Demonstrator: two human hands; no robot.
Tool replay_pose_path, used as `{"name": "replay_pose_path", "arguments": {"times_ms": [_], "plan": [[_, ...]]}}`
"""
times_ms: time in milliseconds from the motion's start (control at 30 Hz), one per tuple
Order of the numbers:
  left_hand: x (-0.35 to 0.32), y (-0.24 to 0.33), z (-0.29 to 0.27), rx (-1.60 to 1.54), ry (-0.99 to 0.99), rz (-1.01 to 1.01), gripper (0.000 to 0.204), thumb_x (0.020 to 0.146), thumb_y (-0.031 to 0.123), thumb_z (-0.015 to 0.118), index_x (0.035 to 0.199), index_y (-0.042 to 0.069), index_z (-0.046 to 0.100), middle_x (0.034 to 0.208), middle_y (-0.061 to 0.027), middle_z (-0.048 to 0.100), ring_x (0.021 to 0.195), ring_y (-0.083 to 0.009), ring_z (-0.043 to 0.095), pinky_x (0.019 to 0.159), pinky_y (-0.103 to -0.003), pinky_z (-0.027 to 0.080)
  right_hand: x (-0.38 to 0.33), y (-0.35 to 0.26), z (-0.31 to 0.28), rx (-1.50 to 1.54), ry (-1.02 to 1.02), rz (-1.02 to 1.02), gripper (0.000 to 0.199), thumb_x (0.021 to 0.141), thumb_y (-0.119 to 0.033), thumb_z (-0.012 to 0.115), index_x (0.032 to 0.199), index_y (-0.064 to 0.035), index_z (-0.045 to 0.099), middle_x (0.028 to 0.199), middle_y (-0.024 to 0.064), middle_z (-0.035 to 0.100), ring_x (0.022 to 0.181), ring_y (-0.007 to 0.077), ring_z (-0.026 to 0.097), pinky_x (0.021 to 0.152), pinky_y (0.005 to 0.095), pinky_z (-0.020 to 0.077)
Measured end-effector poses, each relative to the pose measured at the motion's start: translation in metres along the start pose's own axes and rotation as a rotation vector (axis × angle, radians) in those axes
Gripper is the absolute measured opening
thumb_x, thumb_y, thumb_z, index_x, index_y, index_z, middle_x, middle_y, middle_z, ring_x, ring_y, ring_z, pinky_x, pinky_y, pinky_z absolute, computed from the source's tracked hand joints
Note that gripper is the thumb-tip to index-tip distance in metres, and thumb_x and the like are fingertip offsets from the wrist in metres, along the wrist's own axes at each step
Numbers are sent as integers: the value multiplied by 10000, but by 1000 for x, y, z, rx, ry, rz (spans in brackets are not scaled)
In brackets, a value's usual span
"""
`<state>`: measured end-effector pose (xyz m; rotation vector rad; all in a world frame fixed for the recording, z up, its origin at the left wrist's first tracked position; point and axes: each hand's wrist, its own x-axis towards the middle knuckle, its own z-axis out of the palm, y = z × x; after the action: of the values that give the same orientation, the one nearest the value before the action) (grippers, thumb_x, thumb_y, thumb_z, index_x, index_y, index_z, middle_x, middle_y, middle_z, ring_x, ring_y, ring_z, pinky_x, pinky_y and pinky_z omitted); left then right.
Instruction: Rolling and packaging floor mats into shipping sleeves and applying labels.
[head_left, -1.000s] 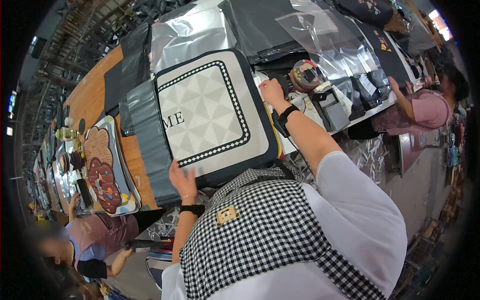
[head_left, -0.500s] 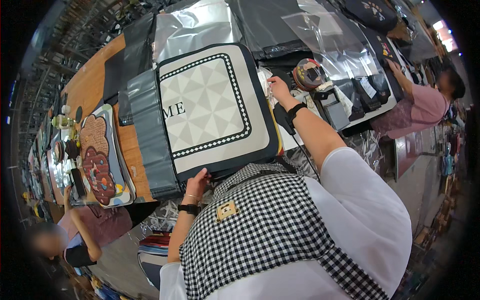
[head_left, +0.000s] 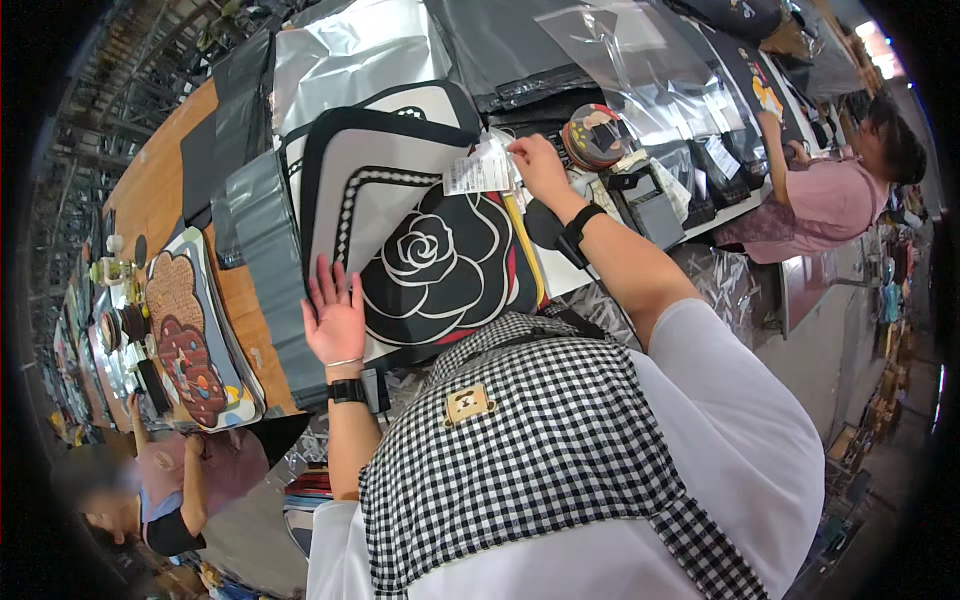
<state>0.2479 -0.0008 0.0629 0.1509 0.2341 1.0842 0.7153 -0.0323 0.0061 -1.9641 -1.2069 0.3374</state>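
Observation:
A pale mat (head_left: 335, 170) with a dark border and a checkered line is bent up and back toward the far left. Under it lies a black mat (head_left: 415, 250) with a white-outlined rose, now uncovered. My left hand (head_left: 337, 315) is palm up with its fingers spread at the near edge of the bent mat. Between the fingertips of my right hand (head_left: 540, 168) is a white printed label (head_left: 480, 170), above the far right part of the rose mat. A grey plastic bag (head_left: 265, 235) lies along the left side of the mats.
Round tape rolls (head_left: 597, 137) and a grey box-shaped device (head_left: 655, 205) stand at the right. Clear plastic bags (head_left: 640, 70) cover the far side. Shaped mats (head_left: 190, 340) are stacked on the wooden table (head_left: 160, 170) at left. Two people in pink work at either side.
The pale mat has been folded back, exposing the rose mat. My left hand has moved left and opened. The white label in my right hand has come out over the mats.

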Motion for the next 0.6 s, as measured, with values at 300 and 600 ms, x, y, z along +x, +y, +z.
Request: {"name": "replay_pose_path", "arguments": {"times_ms": [300, 600], "plan": [[-21, 27, -13, -11, -7, 139, 468, 1131, 412, 444, 1424, 106, 645, 1746, -128, 356, 1602, -331, 329, 1347, -573, 203, 19, -70, 26, -565, -349, -336, 617, 764, -263, 888, 1326, -132, 672, 1319, 128, 584, 1309, 360, 523, 1047, 531, 448], [-52, 13, -18, -107, 35, 165, 436, 1120, 406, 496, 1256, 23, 654, 1650, -238, 466, 1555, -367, 401, 1337, -594, 227, 28, -49, 30, -477, -283, -471, 211, 741, -187, 826, 884, -76, 718, 1058, 183, 639, 1105, 410, 610, 936, 518, 497]]}}
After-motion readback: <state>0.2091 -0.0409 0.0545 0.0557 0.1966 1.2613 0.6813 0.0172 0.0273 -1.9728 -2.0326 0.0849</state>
